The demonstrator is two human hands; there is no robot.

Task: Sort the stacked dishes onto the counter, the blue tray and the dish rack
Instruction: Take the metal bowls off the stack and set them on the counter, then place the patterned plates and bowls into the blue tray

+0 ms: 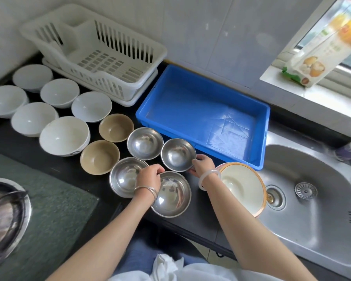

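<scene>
Your left hand [150, 177] curls over the far rim of the nearest steel bowl [171, 196], hiding part of the left steel bowl [123, 177]. Your right hand [204, 165] pinches the rim of the right steel bowl [177, 154] on the counter [199, 211], beside the blue tray [203, 110]. Your forearm covers part of the orange-rimmed bowl [243, 185]; print on the carton [312, 63] is unreadable.
</scene>
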